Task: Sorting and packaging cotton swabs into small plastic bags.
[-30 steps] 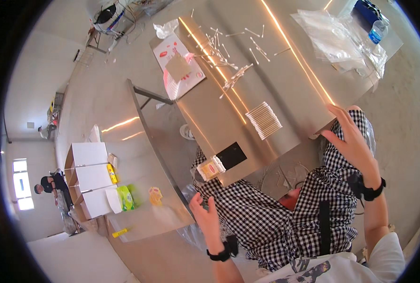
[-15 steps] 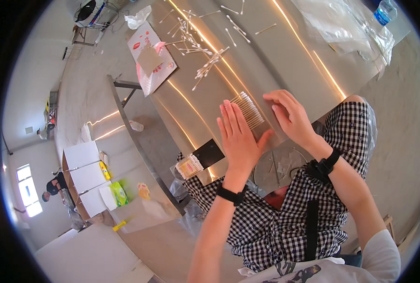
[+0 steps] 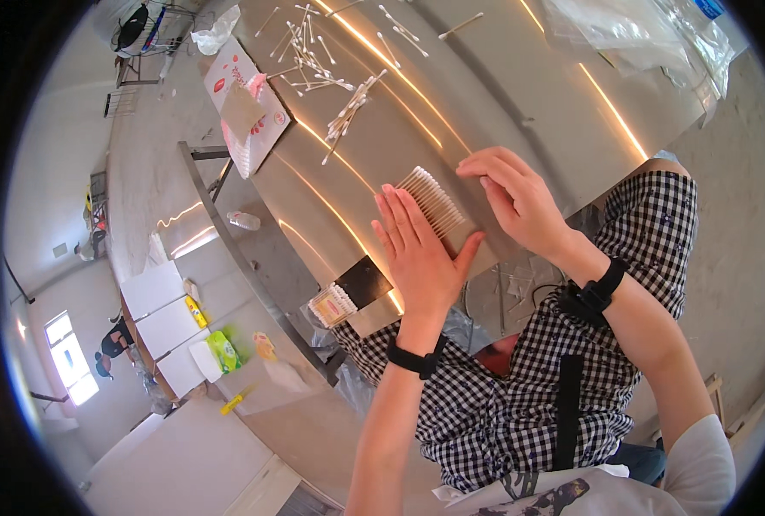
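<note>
Swab row (image 3: 437, 200) lay by the tabletop's (image 3: 477, 95) near edge, newly flanked; left hand (image 3: 420, 251) was flat, right hand (image 3: 522, 205) half-curled, both empty. Its two sides were thus bounded.

this is looking like a workshop: a metal table (image 3: 486, 95) lying beneath the left grip (image 3: 421, 262), white boxes (image 3: 153, 288) standing farther left.

A green packet (image 3: 224, 351) and a yellow tube (image 3: 196, 311) sit beside white boxes (image 3: 161, 327) on a side table (image 3: 236, 301), as a person in dark clothing (image 3: 116, 340) appears near a bright window (image 3: 70, 357); clear plastic bags (image 3: 610, 34) lie far right.
</note>
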Demonstrator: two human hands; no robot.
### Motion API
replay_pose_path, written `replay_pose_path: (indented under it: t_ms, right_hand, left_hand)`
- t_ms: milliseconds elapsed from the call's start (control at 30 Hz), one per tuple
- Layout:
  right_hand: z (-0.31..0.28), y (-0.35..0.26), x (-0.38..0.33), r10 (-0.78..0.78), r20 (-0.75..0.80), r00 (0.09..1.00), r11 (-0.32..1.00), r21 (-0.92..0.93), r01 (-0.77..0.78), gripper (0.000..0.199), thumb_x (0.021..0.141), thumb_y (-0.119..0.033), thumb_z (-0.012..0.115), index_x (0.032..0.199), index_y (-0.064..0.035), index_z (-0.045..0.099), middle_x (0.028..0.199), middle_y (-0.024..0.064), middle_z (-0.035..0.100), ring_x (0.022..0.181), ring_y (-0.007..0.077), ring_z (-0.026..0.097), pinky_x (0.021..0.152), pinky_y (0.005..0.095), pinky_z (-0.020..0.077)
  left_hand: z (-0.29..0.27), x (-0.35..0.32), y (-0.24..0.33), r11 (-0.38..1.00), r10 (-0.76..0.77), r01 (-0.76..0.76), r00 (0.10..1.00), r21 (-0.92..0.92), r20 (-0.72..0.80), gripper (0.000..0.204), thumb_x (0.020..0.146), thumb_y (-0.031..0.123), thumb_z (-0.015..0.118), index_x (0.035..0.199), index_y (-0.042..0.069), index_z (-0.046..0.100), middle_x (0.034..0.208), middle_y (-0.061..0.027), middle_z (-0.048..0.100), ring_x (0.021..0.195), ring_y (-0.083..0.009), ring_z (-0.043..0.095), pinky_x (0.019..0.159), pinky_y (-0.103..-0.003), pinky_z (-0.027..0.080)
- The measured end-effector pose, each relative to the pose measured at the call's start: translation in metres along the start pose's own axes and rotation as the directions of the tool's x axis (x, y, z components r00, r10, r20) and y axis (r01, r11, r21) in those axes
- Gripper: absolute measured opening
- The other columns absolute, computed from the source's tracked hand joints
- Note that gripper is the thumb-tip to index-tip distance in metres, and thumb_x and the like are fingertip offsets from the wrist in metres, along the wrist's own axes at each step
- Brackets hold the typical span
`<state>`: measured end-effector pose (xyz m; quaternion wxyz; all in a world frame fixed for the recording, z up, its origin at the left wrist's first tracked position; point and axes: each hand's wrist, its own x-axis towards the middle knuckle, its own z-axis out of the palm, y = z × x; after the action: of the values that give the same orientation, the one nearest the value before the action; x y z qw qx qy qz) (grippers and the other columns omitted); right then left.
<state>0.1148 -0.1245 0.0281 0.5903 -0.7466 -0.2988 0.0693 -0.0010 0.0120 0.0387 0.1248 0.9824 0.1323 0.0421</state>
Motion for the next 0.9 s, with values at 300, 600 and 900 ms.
replay_pose_path:
  t_ms: [300,600,900]
  right_hand:
    - [0.006,0.002,-0.001,-0.088,0.033,0.996,0.995,-0.038,0.089,0.019,0.078,0.013,0.056,0.088,-0.0011,0.063,0.106,0.0091,0.064,0.099,0.0280,0.062,0.080,0.0369,0.0526]
    - [0.013,0.008,-0.002,-0.206,0.038,0.978,0.966,-0.153,0.209,0.014,0.071,0.012,0.059,0.075,-0.0015,0.062,0.103,0.0078,0.065,0.099,0.0273,0.062,0.083,0.0385,0.0515]
    - [0.012,0.010,-0.002,-0.190,0.043,0.981,0.966,-0.172,0.195,0.013,0.072,0.011,0.057,0.072,-0.0020,0.059,0.104,0.0074,0.064,0.099,0.0266,0.061,0.082,0.0376,0.0509]
  left_hand:
    - [0.005,0.001,0.005,0.999,0.001,0.000,1.000,0.033,-0.002,0.106,0.085,0.053,0.070,0.151,-0.013,0.019,0.157,-0.0316,0.022,0.149,-0.0436,0.018,0.120,-0.053,0.018]
    - [0.008,0.000,0.003,0.998,0.004,-0.003,1.000,0.055,-0.009,0.104,0.085,0.052,0.068,0.150,-0.014,0.019,0.158,-0.0311,0.021,0.150,-0.0420,0.017,0.120,-0.052,0.018]
    - [0.007,0.001,0.005,0.999,-0.001,0.001,1.000,0.050,-0.015,0.106,0.086,0.057,0.065,0.150,-0.014,0.019,0.158,-0.0315,0.020,0.150,-0.0417,0.017,0.121,-0.051,0.017]
